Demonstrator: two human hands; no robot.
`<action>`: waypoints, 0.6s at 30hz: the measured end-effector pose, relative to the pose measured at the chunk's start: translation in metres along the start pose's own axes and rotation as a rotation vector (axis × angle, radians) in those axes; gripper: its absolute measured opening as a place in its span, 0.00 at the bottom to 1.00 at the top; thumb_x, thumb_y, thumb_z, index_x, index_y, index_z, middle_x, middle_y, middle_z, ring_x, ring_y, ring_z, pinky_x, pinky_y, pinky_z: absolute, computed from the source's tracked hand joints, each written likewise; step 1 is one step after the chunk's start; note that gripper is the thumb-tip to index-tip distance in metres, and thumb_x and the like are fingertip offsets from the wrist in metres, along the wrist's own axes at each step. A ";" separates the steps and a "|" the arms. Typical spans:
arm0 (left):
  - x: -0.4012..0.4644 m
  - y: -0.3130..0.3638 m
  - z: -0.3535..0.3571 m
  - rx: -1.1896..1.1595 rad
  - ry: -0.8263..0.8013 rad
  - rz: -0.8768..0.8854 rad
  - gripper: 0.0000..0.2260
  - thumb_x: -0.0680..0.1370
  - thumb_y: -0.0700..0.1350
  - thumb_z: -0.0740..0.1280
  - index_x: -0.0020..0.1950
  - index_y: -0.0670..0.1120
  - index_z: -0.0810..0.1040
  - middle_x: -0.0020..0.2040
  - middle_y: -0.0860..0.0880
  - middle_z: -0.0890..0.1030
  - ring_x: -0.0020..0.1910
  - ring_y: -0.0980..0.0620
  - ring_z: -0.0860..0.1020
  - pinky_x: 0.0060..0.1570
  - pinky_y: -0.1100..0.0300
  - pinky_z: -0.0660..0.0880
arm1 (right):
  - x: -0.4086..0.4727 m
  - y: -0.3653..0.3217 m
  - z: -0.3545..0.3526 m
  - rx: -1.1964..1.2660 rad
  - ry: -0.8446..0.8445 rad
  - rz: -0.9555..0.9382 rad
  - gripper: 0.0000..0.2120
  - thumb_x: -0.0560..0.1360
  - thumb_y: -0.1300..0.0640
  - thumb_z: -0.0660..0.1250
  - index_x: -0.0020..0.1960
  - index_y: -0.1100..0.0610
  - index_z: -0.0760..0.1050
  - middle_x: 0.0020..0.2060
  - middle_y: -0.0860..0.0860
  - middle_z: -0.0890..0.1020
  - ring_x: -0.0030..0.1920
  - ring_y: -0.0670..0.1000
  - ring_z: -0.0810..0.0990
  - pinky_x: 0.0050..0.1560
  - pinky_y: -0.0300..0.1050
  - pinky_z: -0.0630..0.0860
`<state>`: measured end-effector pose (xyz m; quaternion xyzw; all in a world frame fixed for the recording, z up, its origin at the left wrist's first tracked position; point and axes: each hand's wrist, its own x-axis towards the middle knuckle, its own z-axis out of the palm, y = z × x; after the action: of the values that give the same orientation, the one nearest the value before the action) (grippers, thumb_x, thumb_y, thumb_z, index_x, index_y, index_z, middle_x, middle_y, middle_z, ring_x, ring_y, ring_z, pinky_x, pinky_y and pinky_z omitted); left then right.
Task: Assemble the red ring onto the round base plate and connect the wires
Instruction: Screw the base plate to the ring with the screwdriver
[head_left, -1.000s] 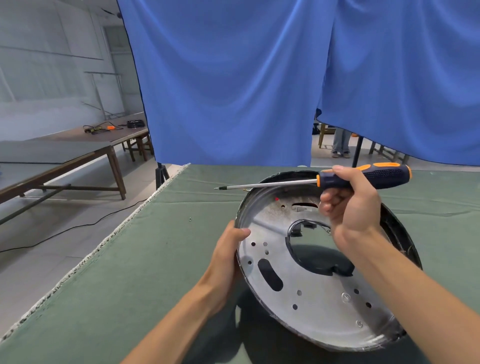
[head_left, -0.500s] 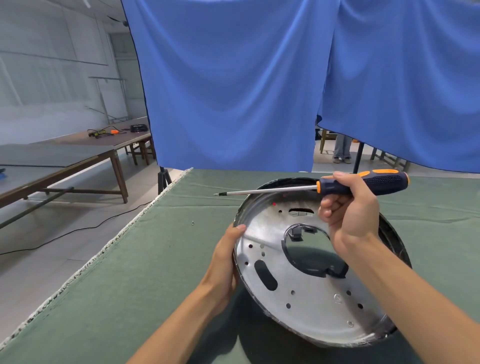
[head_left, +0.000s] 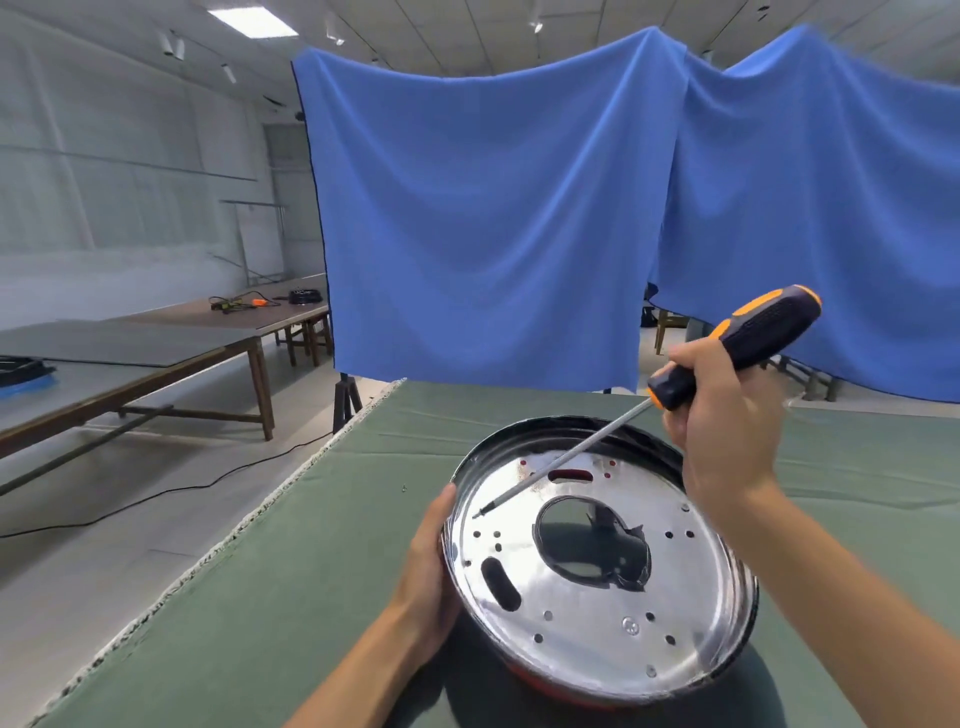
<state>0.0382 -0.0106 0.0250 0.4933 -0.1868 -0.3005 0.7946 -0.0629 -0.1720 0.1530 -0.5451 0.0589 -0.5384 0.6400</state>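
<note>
A blue curtain hangs across the back of the room, behind a table covered in green cloth. To the left, well apart, stand long wooden benches with a few tools on them, and a black cable trails over the floor.

On the green table, near its front, lies the round plate, shiny metal with a dark rim, tilted so its left edge is raised. It has a large central opening, an oblong slot on the left and many small holes. Red shows through a slot near its far edge and as a thin strip under its near edge: the ring, beneath the plate.

The left hand grips the plate's left rim, thumb lying along the edge; its fingers are hidden behind the plate, so their state cannot be told.

The right hand has its fingers curled round the black-and-orange handle of a screwdriver. The shaft slants down to the left, its tip just at the plate's surface by the left rim, near a cluster of small holes.
</note>
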 end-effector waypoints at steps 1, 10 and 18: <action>0.000 0.000 -0.001 0.000 -0.006 0.002 0.24 0.78 0.59 0.54 0.59 0.47 0.81 0.59 0.41 0.80 0.59 0.43 0.79 0.57 0.48 0.72 | -0.002 0.002 0.002 -0.045 -0.028 -0.009 0.13 0.66 0.58 0.65 0.24 0.52 0.68 0.21 0.48 0.72 0.22 0.46 0.68 0.22 0.34 0.63; -0.001 0.001 -0.003 0.036 -0.004 0.033 0.22 0.75 0.58 0.58 0.57 0.46 0.82 0.57 0.40 0.82 0.56 0.43 0.80 0.54 0.52 0.75 | -0.018 0.008 0.021 -0.289 -0.150 -0.077 0.12 0.64 0.56 0.65 0.26 0.61 0.70 0.20 0.48 0.74 0.24 0.47 0.69 0.29 0.40 0.67; -0.005 0.001 -0.001 0.056 0.023 0.034 0.21 0.76 0.57 0.57 0.55 0.47 0.83 0.54 0.41 0.83 0.53 0.44 0.82 0.46 0.57 0.78 | -0.021 0.001 0.029 -0.363 -0.173 -0.118 0.12 0.70 0.65 0.66 0.30 0.70 0.71 0.19 0.46 0.74 0.22 0.42 0.71 0.26 0.30 0.68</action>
<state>0.0353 -0.0061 0.0257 0.5153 -0.1944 -0.2761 0.7876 -0.0523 -0.1381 0.1531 -0.6981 0.0676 -0.5068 0.5013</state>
